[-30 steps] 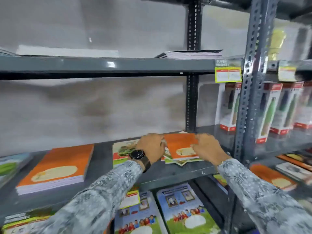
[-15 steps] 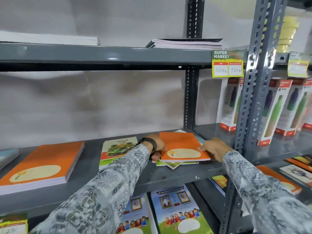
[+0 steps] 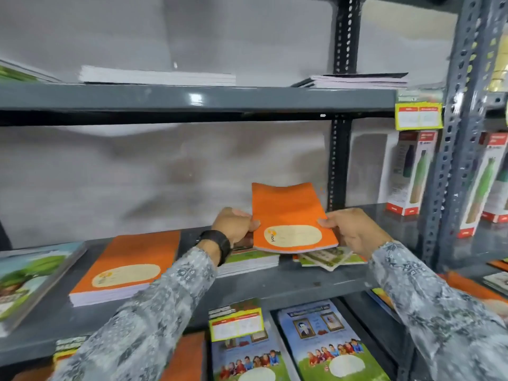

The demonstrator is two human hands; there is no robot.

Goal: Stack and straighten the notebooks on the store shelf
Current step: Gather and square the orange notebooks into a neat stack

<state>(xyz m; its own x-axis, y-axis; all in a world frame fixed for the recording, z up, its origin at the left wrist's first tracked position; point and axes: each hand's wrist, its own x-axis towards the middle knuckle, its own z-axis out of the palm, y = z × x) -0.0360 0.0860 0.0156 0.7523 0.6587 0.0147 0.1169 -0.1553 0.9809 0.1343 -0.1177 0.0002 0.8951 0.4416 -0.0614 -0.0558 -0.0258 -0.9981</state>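
Note:
An orange notebook (image 3: 288, 215) with a cream oval label is raised off the grey middle shelf (image 3: 288, 284), tilted with its far edge up. My left hand (image 3: 233, 224) grips its left edge and my right hand (image 3: 349, 229) grips its right edge. Under it lies a loose, skewed pile of green-covered notebooks (image 3: 327, 258). A neater green-covered stack (image 3: 250, 261) sits just left of that, partly hidden by my left wrist. Further left rests a tidy orange notebook stack (image 3: 126, 266).
A green picture-cover stack (image 3: 24, 279) lies at the shelf's far left. White notebook piles (image 3: 156, 75) sit on the upper shelf. Boxed bottles (image 3: 412, 171) stand beyond the perforated upright (image 3: 450, 160). Blue children's books (image 3: 327, 342) fill the lower shelf.
The orange notebook lay flat on the skewed pile with my hands at its sides; now both hands have lifted it clear and tipped it up. The camera view has also shifted.

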